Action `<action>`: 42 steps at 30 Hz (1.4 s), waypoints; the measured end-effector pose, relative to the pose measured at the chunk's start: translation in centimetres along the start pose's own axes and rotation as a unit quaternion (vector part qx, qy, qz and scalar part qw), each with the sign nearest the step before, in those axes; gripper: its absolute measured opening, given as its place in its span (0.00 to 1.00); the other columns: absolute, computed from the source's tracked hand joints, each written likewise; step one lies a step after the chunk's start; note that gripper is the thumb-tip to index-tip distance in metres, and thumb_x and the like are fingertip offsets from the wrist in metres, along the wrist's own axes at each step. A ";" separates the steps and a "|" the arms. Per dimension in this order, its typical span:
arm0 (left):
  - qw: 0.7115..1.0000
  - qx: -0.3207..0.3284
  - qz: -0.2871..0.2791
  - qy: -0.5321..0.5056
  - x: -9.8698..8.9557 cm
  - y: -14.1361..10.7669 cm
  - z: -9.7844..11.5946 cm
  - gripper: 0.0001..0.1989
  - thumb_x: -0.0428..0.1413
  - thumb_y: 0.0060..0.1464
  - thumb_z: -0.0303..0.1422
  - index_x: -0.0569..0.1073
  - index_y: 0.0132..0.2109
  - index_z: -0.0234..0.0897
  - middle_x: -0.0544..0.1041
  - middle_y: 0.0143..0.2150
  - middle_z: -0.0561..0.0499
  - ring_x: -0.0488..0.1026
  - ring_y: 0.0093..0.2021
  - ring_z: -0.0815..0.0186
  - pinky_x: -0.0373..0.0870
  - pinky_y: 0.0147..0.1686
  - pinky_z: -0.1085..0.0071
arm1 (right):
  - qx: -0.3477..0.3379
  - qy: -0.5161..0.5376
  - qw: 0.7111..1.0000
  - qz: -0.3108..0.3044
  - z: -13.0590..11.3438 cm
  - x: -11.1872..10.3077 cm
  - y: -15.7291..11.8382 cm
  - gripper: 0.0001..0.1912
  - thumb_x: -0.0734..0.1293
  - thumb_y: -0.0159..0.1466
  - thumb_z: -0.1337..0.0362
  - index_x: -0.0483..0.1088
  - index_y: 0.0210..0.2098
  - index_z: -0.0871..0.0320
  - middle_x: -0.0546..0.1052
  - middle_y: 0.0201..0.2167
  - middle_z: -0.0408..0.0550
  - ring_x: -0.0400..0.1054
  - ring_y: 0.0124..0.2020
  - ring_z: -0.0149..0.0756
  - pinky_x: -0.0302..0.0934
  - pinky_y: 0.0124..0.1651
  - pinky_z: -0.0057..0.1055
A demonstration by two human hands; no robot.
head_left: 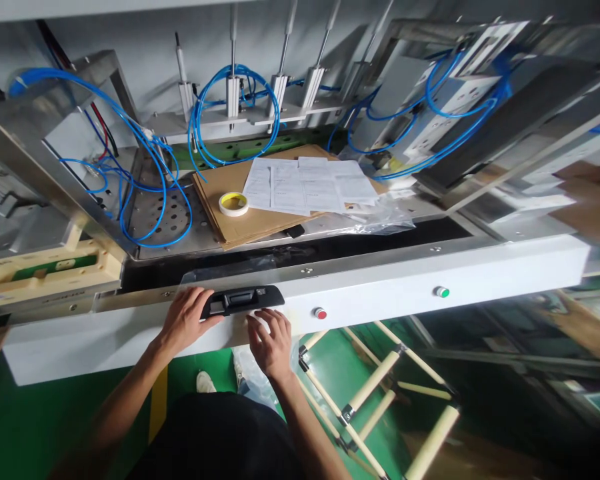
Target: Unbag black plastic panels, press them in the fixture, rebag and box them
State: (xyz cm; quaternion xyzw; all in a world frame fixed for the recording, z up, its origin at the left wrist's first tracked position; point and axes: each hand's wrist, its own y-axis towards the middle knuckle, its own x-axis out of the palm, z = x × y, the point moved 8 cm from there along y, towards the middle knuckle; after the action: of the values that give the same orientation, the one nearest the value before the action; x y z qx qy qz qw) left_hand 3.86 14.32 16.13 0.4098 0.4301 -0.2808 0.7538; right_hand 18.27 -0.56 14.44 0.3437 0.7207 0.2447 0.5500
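A long black plastic trim panel (245,297) with a recessed middle and a small pale label lies along the front edge of the machine. My left hand (187,319) grips its left end, thumb on the near side and fingers over the far side. Close to the panel's lower right edge is my right hand (271,340), its fingers curled in. Whether those fingertips pinch something small is hidden. Clear plastic film (230,263) lies just behind the panel.
Behind, cardboard (220,230) carries printed papers (305,187) and a tape roll (233,204). Blue air hoses (195,127) loop around the metal fixtures. A red button (321,313) and a green button (442,292) sit on the white front rail (380,300). Below right stands a tube frame (375,387).
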 end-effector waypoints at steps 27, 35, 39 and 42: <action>0.957 -0.159 0.189 -0.152 -4.4 -3.9 -3.8 0.09 0.53 0.70 0.36 0.74 0.40 0.40 0.78 0.39 0.48 0.78 0.41 0.62 0.77 0.43 0.65 | 0.006 0.000 0.990 -0.140 0.4 2.3 6.5 0.06 0.63 0.66 0.71 0.69 0.39 0.55 0.74 0.35 0.49 0.63 0.41 0.44 0.56 0.50 0.41; 0.974 0.022 0.225 0.018 -4.8 -4.7 3.9 0.08 0.58 0.67 0.28 0.77 0.52 0.39 0.83 0.48 0.45 0.79 0.52 0.59 0.74 0.56 0.61 | 0.004 -0.038 0.982 -0.186 0.4 3.0 7.8 0.07 0.62 0.66 0.70 0.71 0.41 0.57 0.75 0.34 0.49 0.61 0.40 0.45 0.50 0.47 0.41; 0.986 0.081 0.096 0.108 -0.9 -3.2 6.2 0.20 0.53 0.71 0.30 0.72 0.66 0.35 0.78 0.66 0.43 0.72 0.68 0.55 0.66 0.69 0.56 | -0.008 -0.032 0.978 -0.205 0.6 3.2 8.1 0.07 0.62 0.65 0.70 0.71 0.40 0.58 0.75 0.33 0.49 0.62 0.38 0.44 0.49 0.45 0.40; 0.985 0.031 0.046 0.165 1.1 -2.1 4.3 0.24 0.52 0.72 0.34 0.68 0.71 0.32 0.69 0.74 0.41 0.66 0.73 0.52 0.65 0.70 0.54 | -0.012 -0.023 0.977 -0.214 0.8 3.6 8.3 0.07 0.62 0.64 0.70 0.71 0.39 0.57 0.76 0.32 0.49 0.62 0.36 0.43 0.49 0.44 0.39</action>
State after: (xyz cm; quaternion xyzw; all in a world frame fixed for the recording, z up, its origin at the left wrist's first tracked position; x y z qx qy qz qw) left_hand 4.52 9.53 15.67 0.4931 0.5203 -0.1877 0.6715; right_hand 20.39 7.50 18.08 0.1806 0.7615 0.1222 0.6104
